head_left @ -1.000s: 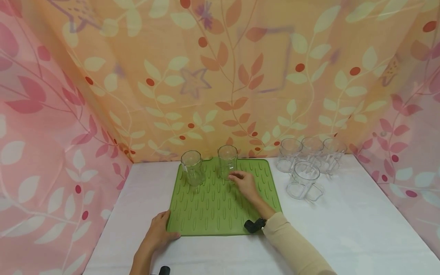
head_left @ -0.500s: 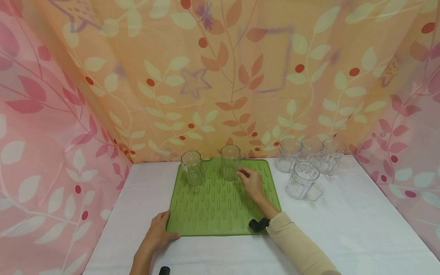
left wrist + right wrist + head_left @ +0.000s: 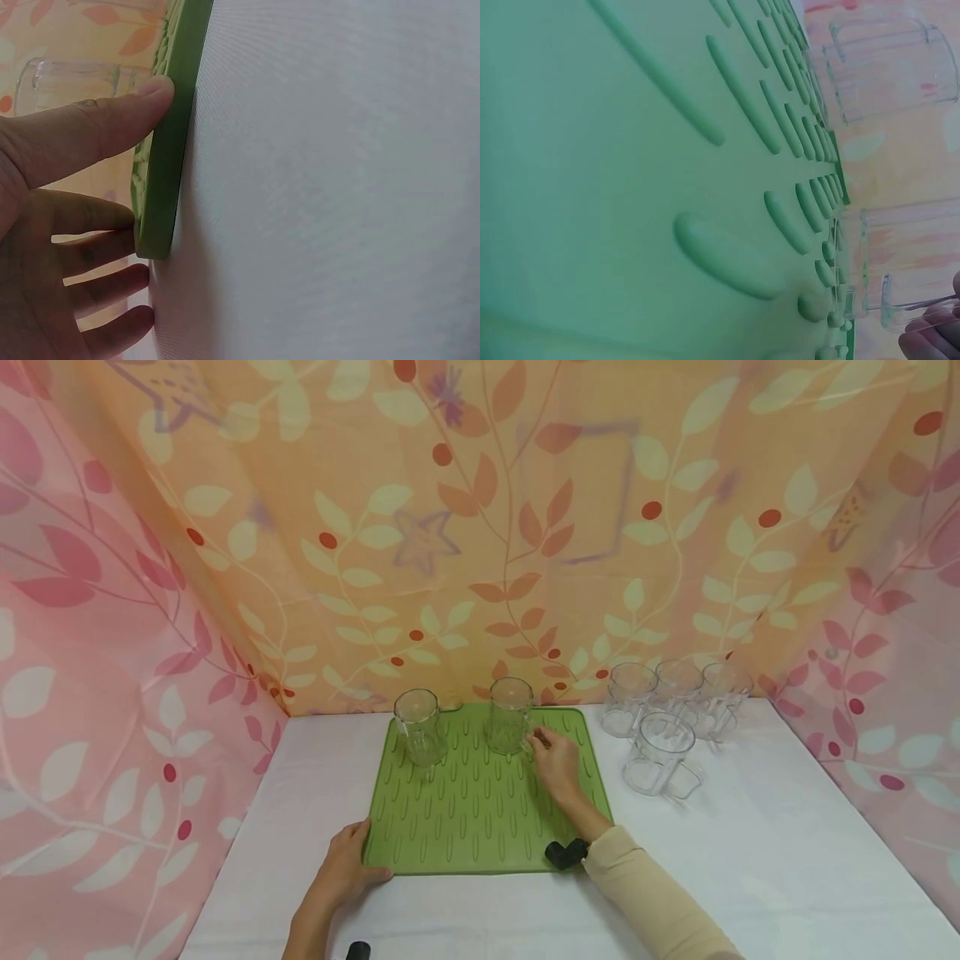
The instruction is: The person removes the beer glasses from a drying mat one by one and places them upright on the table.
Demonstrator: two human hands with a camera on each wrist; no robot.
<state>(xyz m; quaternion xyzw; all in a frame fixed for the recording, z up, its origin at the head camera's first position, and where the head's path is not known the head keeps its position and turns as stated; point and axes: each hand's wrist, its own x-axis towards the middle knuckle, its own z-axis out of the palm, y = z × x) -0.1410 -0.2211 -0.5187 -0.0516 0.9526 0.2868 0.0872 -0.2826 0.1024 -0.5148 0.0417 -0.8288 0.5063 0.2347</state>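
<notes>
Standing upright, clear handled glass mug, ridged green mat beneath

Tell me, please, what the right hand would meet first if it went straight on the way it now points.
The right hand would most likely meet the body of the glass mug whose handle its fingers pinch; behind it hangs the floral cloth, though the gap is hard to judge.

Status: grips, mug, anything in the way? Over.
Right grip holds upright glass mug. Left grip touches green mat, near-left corner. Second mug stands to held mug's left, apart.
</notes>
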